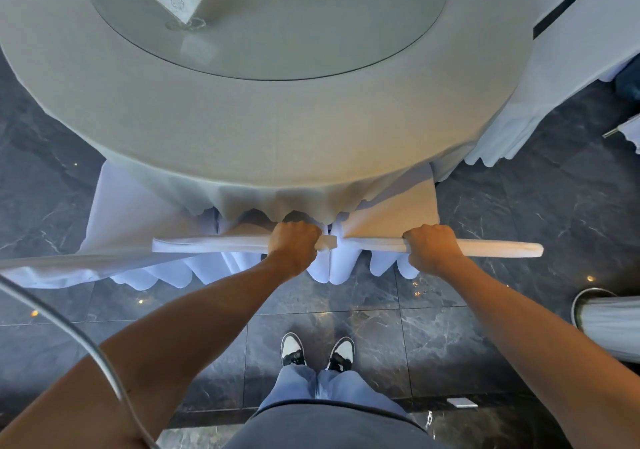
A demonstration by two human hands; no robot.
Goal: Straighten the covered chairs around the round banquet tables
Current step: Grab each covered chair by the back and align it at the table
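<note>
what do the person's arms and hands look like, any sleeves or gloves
Both arms are bare up to the frame's edge: no sleeves show. The left hand and right hand wear no gloves, and no rings, watch or wristbands are visible. A thin grey cable crosses over the left arm.

Soft, even daylight falls across my worktop (263, 126), cool and a little bluish on the white cloth, warmer on my forearms. The glass turntable (311, 50) carries a faint sheen, and the dark polished floor (502, 206) throws back small pinpoint glints. The wide lens bows everything near the edges. Focus is sharp at my hands, softer toward the corners.
</note>
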